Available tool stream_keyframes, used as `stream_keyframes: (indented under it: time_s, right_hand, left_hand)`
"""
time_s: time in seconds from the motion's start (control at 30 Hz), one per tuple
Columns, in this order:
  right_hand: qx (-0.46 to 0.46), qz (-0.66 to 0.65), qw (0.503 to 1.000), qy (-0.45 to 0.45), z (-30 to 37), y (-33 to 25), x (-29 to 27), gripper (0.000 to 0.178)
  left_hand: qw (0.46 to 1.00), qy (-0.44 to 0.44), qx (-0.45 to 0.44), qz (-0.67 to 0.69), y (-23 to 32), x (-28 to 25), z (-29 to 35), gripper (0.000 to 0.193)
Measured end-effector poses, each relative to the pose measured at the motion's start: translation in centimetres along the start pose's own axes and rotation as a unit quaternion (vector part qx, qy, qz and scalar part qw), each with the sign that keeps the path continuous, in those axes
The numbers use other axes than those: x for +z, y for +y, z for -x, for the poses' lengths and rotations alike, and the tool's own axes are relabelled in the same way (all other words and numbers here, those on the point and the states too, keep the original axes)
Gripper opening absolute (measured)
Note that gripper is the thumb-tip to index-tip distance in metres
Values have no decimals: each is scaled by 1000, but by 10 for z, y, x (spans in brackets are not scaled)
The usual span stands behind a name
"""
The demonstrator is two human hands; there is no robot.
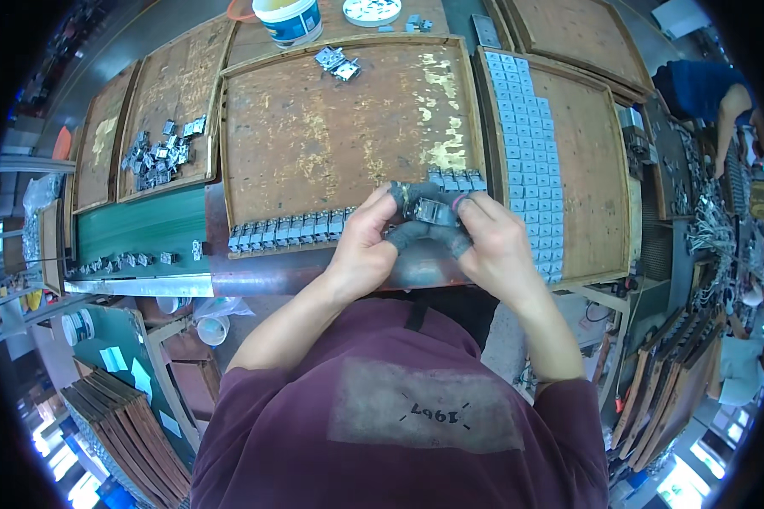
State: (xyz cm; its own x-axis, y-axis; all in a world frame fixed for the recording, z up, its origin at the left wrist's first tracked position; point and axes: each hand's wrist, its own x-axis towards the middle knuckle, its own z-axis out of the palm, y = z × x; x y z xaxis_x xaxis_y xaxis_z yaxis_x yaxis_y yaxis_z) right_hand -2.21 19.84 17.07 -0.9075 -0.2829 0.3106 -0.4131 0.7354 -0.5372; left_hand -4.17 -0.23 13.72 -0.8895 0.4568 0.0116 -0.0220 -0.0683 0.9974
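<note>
A small boxy metal part (433,210) is pinched between both hands over the near edge of the middle wooden tray (339,127). My left hand (367,242) grips it from the left, and my right hand (497,242) from the right. Dark covers wrap the fingertips of both hands and partly hide the part. Along the tray's near edge, to the left of my hands, runs a row of similar metal parts (293,229). A few more parts (457,180) stand just beyond my right fingers. Two or so loose pieces (338,64) lie near the tray's far edge.
The right-hand tray (590,170) carries tight rows of grey blocks (526,153). Jumbled metal parts (165,154) lie in a left tray, and several sit on a green belt (144,229). A white bucket (289,21) stands beyond. Another person (709,89) works at far right.
</note>
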Motion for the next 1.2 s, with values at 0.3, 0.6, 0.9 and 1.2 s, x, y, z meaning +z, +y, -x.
stream_keyframes:
  time_s: [0.3,0.6,0.9,1.2]
  right_hand:
    - [63,-32,997,10,4,0,14,30]
    - [130,-274,950,-80,8,22,8,42]
    - [244,-162,946,-140,-18,106,-27,25]
    - [389,-4,916,99,-71,344,-27,24]
  left_hand:
    - [933,55,198,-295,-12,8,-17,74]
    - [899,19,321,-297,-8,17,-26,65]
    - [931,-3,62,-360,-41,-21,-60,59]
    - [951,-112,-184,-221,-109,-43,-98,49]
